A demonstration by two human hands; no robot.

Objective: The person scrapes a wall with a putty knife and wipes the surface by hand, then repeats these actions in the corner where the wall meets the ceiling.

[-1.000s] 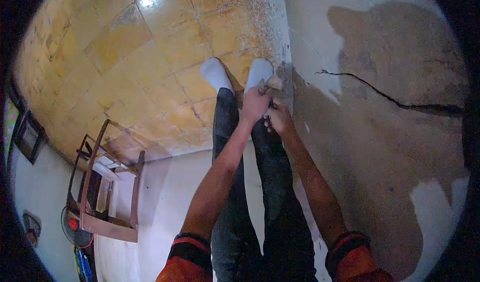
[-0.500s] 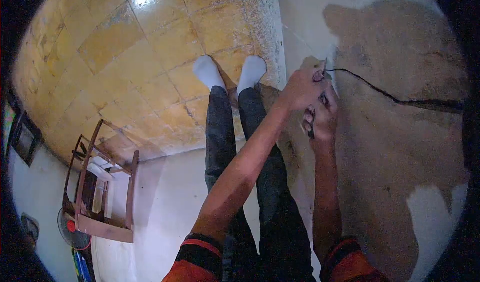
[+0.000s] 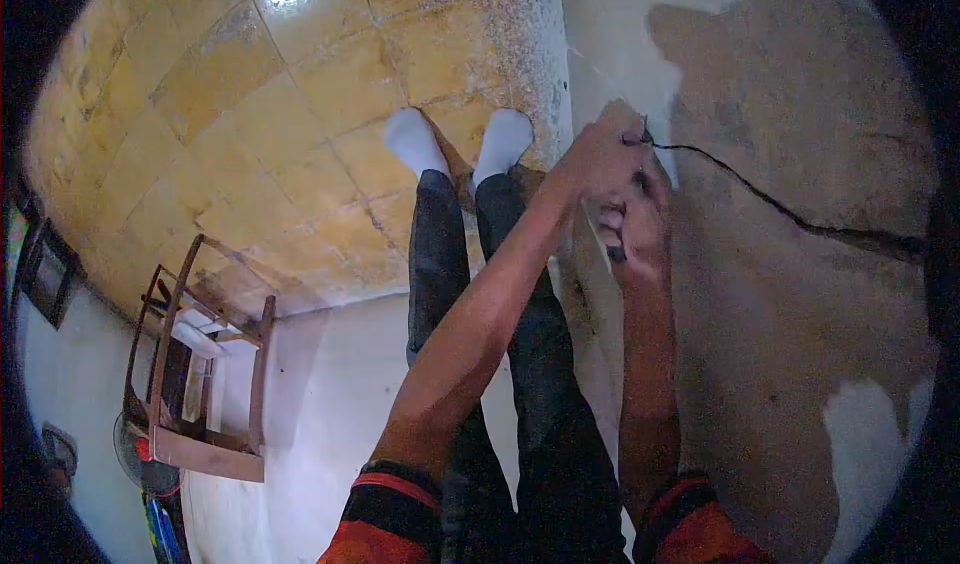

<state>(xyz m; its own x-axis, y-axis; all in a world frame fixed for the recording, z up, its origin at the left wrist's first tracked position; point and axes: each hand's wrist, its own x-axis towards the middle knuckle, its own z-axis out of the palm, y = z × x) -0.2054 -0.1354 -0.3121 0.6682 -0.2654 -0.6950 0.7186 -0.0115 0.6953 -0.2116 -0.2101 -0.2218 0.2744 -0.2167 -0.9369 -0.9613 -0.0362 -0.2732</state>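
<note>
Both hands are close together near a wall, at the upper right of centre. My left hand [image 3: 603, 157] has its fingers closed beside a small dark object with a thin black cord [image 3: 745, 181] running off to the right. Just below it, my right hand [image 3: 645, 229] is curled, with dark spots showing between its fingers. What either hand grips is too small and blurred to make out.
White-socked feet [image 3: 508, 139] stand on yellow floor tiles [image 3: 330, 179]. A wooden chair [image 3: 208, 454] lies at the lower left beside a fan [image 3: 150, 459]. A pale wall [image 3: 800, 294] with a large shadow fills the right side.
My hands have shifted slightly, with the right one turned a little to the left. The black cord now hangs lower toward the right edge.
</note>
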